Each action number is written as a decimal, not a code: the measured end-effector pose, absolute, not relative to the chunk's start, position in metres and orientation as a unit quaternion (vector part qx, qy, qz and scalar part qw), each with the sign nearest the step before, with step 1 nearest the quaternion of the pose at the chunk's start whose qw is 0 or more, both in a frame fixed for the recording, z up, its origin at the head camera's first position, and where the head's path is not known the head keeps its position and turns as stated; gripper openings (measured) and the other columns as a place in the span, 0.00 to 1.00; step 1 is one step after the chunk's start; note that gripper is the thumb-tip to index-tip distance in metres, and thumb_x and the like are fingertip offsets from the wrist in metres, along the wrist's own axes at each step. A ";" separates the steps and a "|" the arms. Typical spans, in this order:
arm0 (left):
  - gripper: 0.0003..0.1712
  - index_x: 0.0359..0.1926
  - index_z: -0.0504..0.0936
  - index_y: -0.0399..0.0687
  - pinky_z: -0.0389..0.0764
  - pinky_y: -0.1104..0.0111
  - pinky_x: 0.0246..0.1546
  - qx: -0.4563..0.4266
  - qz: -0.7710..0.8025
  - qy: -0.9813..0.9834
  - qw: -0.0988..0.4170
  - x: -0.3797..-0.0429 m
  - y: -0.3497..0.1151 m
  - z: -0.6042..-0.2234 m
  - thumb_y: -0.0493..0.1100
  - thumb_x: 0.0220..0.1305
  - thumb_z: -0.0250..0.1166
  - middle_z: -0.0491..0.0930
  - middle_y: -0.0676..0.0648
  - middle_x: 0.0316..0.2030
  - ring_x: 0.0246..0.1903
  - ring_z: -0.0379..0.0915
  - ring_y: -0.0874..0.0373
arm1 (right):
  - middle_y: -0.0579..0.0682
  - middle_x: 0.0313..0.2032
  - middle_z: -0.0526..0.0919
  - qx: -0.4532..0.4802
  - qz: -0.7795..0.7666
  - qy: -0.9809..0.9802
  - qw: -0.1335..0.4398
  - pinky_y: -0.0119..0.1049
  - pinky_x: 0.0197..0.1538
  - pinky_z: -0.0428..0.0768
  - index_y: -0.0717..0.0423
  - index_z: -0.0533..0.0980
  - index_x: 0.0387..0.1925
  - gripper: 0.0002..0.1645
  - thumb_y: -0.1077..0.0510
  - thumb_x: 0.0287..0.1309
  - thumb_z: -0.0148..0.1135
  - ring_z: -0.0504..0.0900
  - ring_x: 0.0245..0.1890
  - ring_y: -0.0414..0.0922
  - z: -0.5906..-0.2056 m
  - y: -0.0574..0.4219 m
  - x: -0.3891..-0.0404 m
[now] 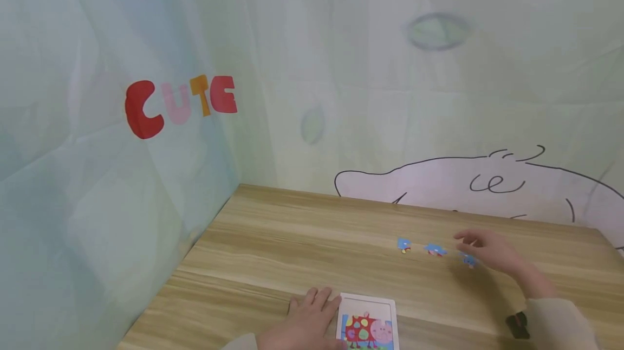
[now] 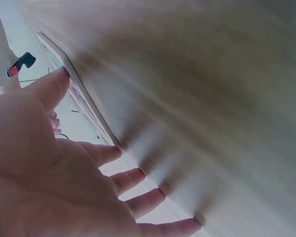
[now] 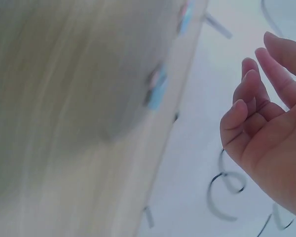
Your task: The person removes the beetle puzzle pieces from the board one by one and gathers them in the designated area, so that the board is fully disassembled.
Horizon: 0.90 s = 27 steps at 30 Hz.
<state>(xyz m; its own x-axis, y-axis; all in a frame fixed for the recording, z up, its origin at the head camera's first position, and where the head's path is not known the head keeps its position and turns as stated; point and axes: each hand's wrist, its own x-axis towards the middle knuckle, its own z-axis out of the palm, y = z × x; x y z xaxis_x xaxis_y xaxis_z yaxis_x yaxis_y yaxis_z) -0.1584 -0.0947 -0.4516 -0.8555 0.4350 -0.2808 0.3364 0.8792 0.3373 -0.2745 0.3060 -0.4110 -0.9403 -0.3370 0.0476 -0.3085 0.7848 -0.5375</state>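
Observation:
A white-bordered puzzle board (image 1: 394,312) with a pig in a red spotted costume lies at the table's front. Just left of it, my left hand (image 1: 312,320) rests on the tabletop with fingers spread. In the left wrist view its thumb (image 2: 52,89) touches the board's edge. My right hand (image 1: 487,250) hovers above the table at the back right, fingers loosely bent and nothing between them. Beneath it is a blue puzzle piece (image 1: 469,261), partly covered in the head view. Two more lie to its left, a middle piece (image 1: 435,250) and a left piece (image 1: 403,244).
The wooden table (image 1: 253,241) meets a pale fabric wall (image 1: 292,41) at the back and left. Red, pink and orange letters (image 1: 141,109) decorate the left side. A small black device (image 1: 518,325) sits by the right sleeve.

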 end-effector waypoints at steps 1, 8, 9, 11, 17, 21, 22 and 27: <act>0.49 0.71 0.63 0.49 0.56 0.32 0.57 0.203 0.138 0.953 0.176 -0.158 -0.095 -0.452 0.70 0.56 0.61 0.58 0.41 0.71 0.69 0.52 0.37 | 0.52 0.40 0.81 -0.178 -0.284 0.942 0.023 0.40 0.37 0.77 0.63 0.76 0.53 0.22 0.52 0.64 0.59 0.79 0.37 0.44 -0.410 0.301 -0.273; 0.49 0.71 0.63 0.48 0.57 0.32 0.57 0.203 0.132 0.955 0.173 -0.158 -0.094 -0.452 0.70 0.56 0.61 0.59 0.41 0.70 0.69 0.52 0.38 | 0.45 0.37 0.80 -0.208 -0.292 0.933 0.013 0.34 0.31 0.74 0.57 0.78 0.51 0.21 0.49 0.61 0.63 0.77 0.33 0.37 -0.400 0.267 -0.262; 0.49 0.71 0.63 0.49 0.57 0.32 0.57 0.204 0.130 0.955 0.173 -0.158 -0.094 -0.452 0.70 0.56 0.61 0.59 0.41 0.71 0.69 0.52 0.38 | 0.43 0.37 0.80 -0.214 -0.289 0.933 0.010 0.33 0.31 0.73 0.56 0.78 0.50 0.20 0.49 0.61 0.63 0.76 0.33 0.35 -0.398 0.263 -0.261; 0.49 0.71 0.63 0.49 0.57 0.33 0.57 0.205 0.128 0.955 0.172 -0.158 -0.094 -0.452 0.70 0.56 0.61 0.59 0.41 0.71 0.69 0.52 0.38 | 0.42 0.36 0.80 -0.232 -0.290 0.929 0.004 0.32 0.32 0.74 0.54 0.79 0.49 0.18 0.49 0.61 0.64 0.75 0.32 0.33 -0.397 0.254 -0.258; 0.49 0.71 0.63 0.49 0.57 0.33 0.57 0.210 0.125 0.954 0.171 -0.159 -0.093 -0.453 0.70 0.56 0.61 0.59 0.41 0.71 0.69 0.52 0.38 | 0.41 0.34 0.79 -0.308 -0.315 0.898 0.003 0.30 0.31 0.74 0.57 0.79 0.47 0.14 0.55 0.61 0.64 0.73 0.29 0.31 -0.391 0.230 -0.245; 0.49 0.71 0.63 0.49 0.59 0.32 0.56 0.212 0.112 0.957 0.164 -0.158 -0.093 -0.453 0.71 0.56 0.60 0.59 0.41 0.70 0.69 0.53 0.38 | 0.40 0.34 0.78 -0.344 -0.331 0.878 0.024 0.30 0.31 0.75 0.56 0.79 0.47 0.14 0.55 0.62 0.63 0.73 0.29 0.31 -0.389 0.215 -0.237; 0.49 0.71 0.63 0.49 0.60 0.32 0.55 0.213 0.107 0.958 0.160 -0.158 -0.093 -0.453 0.72 0.56 0.60 0.59 0.41 0.70 0.69 0.53 0.39 | 0.40 0.34 0.78 -0.348 -0.336 0.874 0.036 0.30 0.31 0.75 0.56 0.78 0.48 0.14 0.55 0.63 0.62 0.73 0.30 0.32 -0.389 0.211 -0.235; 0.49 0.71 0.64 0.50 0.60 0.32 0.55 0.213 0.101 0.959 0.156 -0.159 -0.093 -0.454 0.72 0.55 0.60 0.60 0.41 0.70 0.69 0.53 0.39 | 0.38 0.35 0.77 -0.363 -0.335 0.866 0.075 0.30 0.32 0.75 0.53 0.77 0.49 0.16 0.50 0.64 0.60 0.72 0.31 0.33 -0.392 0.196 -0.226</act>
<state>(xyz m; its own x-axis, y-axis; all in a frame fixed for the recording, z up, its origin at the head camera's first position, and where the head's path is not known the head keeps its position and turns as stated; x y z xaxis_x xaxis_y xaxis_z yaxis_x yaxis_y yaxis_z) -0.1586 -0.0928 -0.4537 -0.8613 0.4393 -0.2554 0.3762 0.8891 0.2608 -0.2256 0.1956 -0.3915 -0.7247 -0.6798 0.1128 -0.5788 0.5116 -0.6351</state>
